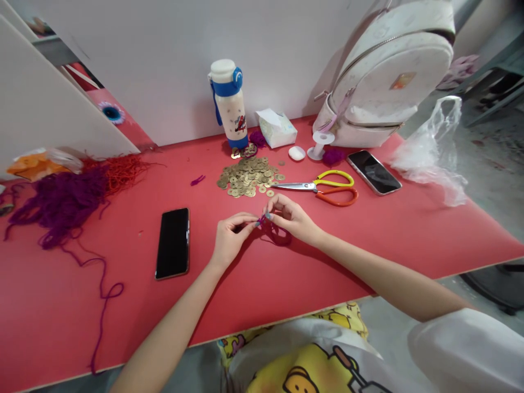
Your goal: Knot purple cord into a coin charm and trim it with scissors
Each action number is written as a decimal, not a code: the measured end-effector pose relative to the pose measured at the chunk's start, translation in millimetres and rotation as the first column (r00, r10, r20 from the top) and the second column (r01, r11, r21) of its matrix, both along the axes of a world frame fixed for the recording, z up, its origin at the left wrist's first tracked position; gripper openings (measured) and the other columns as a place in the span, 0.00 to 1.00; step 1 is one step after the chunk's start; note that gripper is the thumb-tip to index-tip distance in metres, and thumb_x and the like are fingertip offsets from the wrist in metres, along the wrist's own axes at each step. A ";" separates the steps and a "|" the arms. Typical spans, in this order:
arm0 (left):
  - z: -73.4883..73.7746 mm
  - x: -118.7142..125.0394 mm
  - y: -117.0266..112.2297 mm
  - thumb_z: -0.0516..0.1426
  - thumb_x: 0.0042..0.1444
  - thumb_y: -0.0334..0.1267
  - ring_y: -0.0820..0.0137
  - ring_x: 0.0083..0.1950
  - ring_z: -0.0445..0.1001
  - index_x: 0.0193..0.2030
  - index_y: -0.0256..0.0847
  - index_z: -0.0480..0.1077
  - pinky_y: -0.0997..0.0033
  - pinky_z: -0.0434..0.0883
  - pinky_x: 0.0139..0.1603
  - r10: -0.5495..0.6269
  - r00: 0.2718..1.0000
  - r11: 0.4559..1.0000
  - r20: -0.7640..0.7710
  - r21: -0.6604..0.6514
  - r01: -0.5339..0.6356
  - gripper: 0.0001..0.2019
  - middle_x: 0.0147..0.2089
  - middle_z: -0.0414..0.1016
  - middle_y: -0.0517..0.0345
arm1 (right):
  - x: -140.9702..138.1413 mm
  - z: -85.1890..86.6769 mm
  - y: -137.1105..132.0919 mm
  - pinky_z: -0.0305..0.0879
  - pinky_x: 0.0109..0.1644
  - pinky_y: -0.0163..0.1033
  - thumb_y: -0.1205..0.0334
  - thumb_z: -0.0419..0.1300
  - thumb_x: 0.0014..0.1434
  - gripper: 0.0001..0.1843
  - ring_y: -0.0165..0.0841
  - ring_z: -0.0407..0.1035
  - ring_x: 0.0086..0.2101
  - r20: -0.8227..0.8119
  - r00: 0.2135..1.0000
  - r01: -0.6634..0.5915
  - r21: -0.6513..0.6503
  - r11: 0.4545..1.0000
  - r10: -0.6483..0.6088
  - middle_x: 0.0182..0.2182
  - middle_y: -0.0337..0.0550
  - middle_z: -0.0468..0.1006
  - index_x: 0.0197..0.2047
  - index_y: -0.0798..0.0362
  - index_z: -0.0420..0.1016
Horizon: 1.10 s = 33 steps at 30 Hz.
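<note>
Red desk (pixel 311 289); left hand (pixel 229 237), right hand (pixel 293 219) pinching purple yarn (pixel 281 242), tying seemingly unfinished; holed coins (pixel 249 176) lie loose, eleven o'clock from hands.

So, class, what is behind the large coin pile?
Behind the large coin pile: a smaller coin cluster, bottle, purple yarn and white packet. Anything the pile itself covers cannot be seen.

A handicraft workspace, whether home or workshop being unclear: the red worktop (pixel 266 297) bears yarn (pixel 65 202), holed coins (pixel 249 176), scissors (pixel 335 197) and a spool (pixel 315 152), beside a backpack (pixel 388 65).
</note>
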<state>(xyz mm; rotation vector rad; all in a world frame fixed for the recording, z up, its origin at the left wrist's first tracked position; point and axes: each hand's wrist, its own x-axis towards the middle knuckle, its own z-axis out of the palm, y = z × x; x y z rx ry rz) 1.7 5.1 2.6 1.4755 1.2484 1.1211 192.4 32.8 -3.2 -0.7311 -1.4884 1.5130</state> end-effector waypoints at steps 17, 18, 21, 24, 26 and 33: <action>-2.0 1.1 0.0 0.64 0.49 0.35 0.63 0.40 0.81 0.31 0.43 0.82 0.66 0.76 0.45 0.052 0.998 0.998 -0.046 -0.017 -0.053 0.04 0.36 0.84 0.54 | 21.2 18.2 22.9 0.62 0.27 0.33 0.48 0.59 0.60 0.12 0.28 0.59 0.23 -0.378 0.907 0.049 -0.346 0.937 -0.187 0.22 0.33 0.61 0.35 0.48 0.66; -1.9 1.4 0.1 0.64 0.49 0.35 0.63 0.40 0.81 0.31 0.43 0.82 0.66 0.76 0.45 0.063 0.997 0.998 -0.046 -0.025 -0.065 0.03 0.36 0.84 0.54 | 22.2 16.7 25.1 0.66 0.32 0.34 0.49 0.58 0.60 0.11 0.30 0.65 0.28 -0.329 0.905 0.175 -0.293 0.940 -0.271 0.27 0.36 0.68 0.36 0.47 0.67; -2.3 1.8 -0.2 0.65 0.47 0.36 0.63 0.39 0.81 0.30 0.43 0.82 0.65 0.76 0.44 0.103 0.994 0.993 -0.024 -0.058 -0.104 0.03 0.35 0.84 0.54 | 22.5 12.6 25.1 0.71 0.50 0.42 0.51 0.56 0.62 0.10 0.38 0.68 0.52 -0.101 0.876 0.475 0.020 0.880 -0.471 0.52 0.44 0.71 0.41 0.46 0.71; -2.5 1.8 -1.0 0.66 0.47 0.36 0.63 0.37 0.81 0.30 0.42 0.82 0.66 0.76 0.42 0.150 0.989 0.985 0.009 -0.091 -0.148 0.04 0.35 0.83 0.54 | 19.0 10.0 16.2 0.61 0.64 0.50 0.54 0.56 0.65 0.10 0.43 0.55 0.65 0.102 0.785 0.526 0.412 0.744 -0.611 0.66 0.43 0.57 0.45 0.46 0.76; -2.0 1.9 -1.5 0.66 0.47 0.37 0.64 0.36 0.80 0.31 0.41 0.82 0.67 0.76 0.39 0.172 0.984 0.980 0.033 -0.107 -0.168 0.05 0.34 0.83 0.53 | 14.9 7.7 8.8 0.56 0.68 0.53 0.55 0.58 0.64 0.09 0.45 0.51 0.67 0.198 0.784 0.387 0.585 0.713 -0.588 0.68 0.42 0.54 0.42 0.46 0.79; -0.5 4.6 -2.9 0.67 0.46 0.38 0.65 0.36 0.79 0.31 0.39 0.81 0.68 0.76 0.40 0.171 0.979 0.980 0.113 -0.125 -0.156 0.06 0.34 0.83 0.53 | -0.6 -7.4 -4.9 0.56 0.67 0.61 0.56 0.68 0.57 0.07 0.48 0.52 0.65 0.439 0.819 0.037 0.603 0.797 -0.370 0.64 0.49 0.64 0.34 0.50 0.81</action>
